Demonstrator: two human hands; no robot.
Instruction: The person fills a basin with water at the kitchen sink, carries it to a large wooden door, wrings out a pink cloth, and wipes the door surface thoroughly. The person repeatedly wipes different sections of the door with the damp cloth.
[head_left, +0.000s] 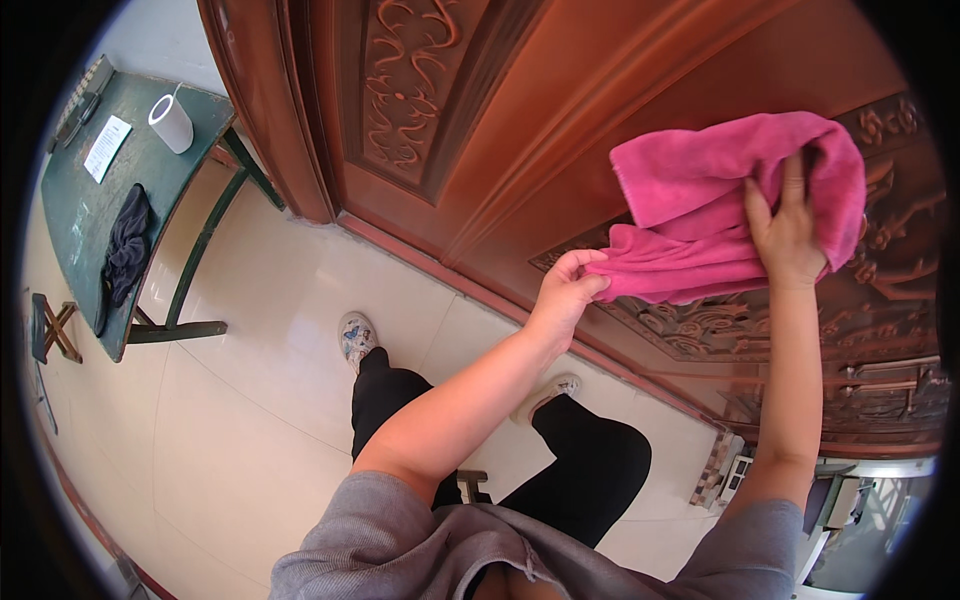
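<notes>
A bright pink cloth (697, 172) lies bunched against a carved reddish-brown door (555, 142). My left hand (564, 289) pinches one gathered end of it between thumb and fingers. Higher up and to the right, my right hand (789, 225) presses on the cloth with its fingers spread, some of them partly under a fold. The cloth's upper part drapes over beyond those fingers. Behind it, the carved relief panel (690, 326) of the door is partly covered.
At the left stands a green table (82, 217) bearing a paper roll (172, 124), a printed sheet (108, 148) and a dark crumpled cloth (126, 244). A folding stool (56, 328) is beside it. Door bolts (892, 379) and a wall socket (736, 478) are at the right. The tiled floor (247, 405) meets a red threshold (435, 274).
</notes>
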